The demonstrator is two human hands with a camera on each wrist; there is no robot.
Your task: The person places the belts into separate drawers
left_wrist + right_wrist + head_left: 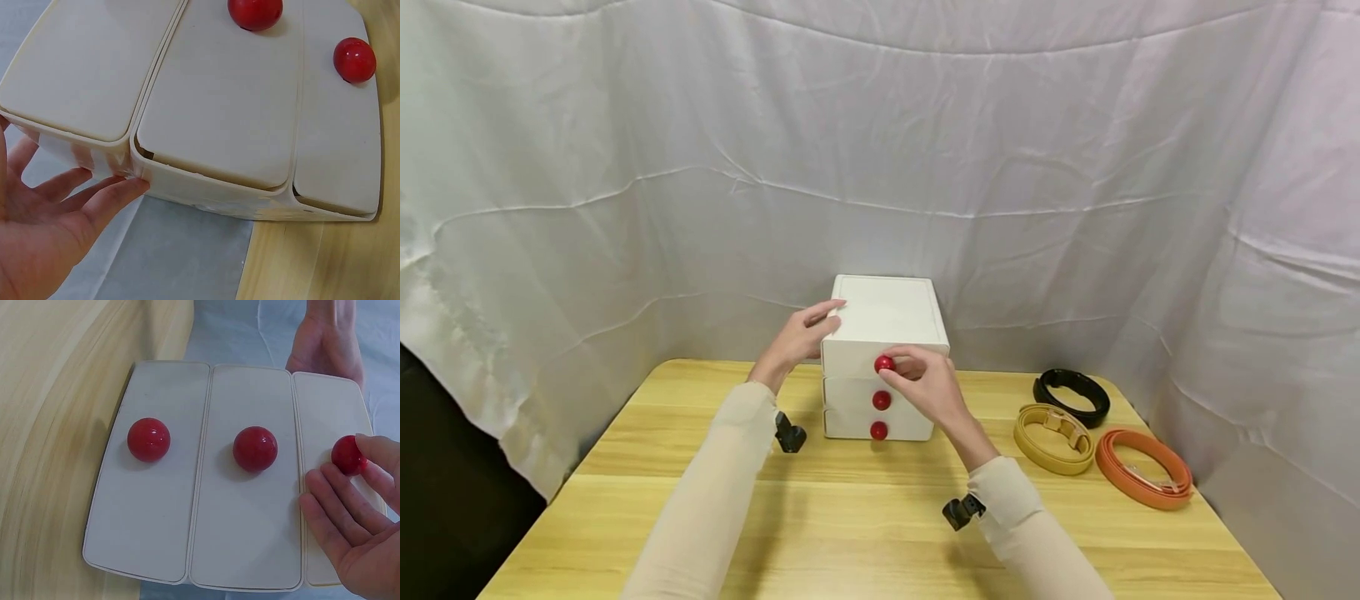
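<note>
A white three-drawer box (883, 312) stands at the back middle of the wooden table (865, 517), with one red knob on each drawer front. My right hand (901, 371) pinches the top red knob (884, 364) between thumb and fingers; the right wrist view shows that knob (349, 455) at my fingertips (325, 481). Below it are the middle knob (882, 400) and the bottom knob (878, 431). The left hand (801, 333) rests with straight fingers against the box's upper left edge; in the left wrist view its fingers (112, 190) touch the box's side wall (206, 190).
Three coiled belts lie at the table's right: black (1071, 396), mustard yellow (1052, 427) and orange (1142, 468). A white cloth (880, 167) hangs behind and along both sides. Bare wood stretches in front of the box.
</note>
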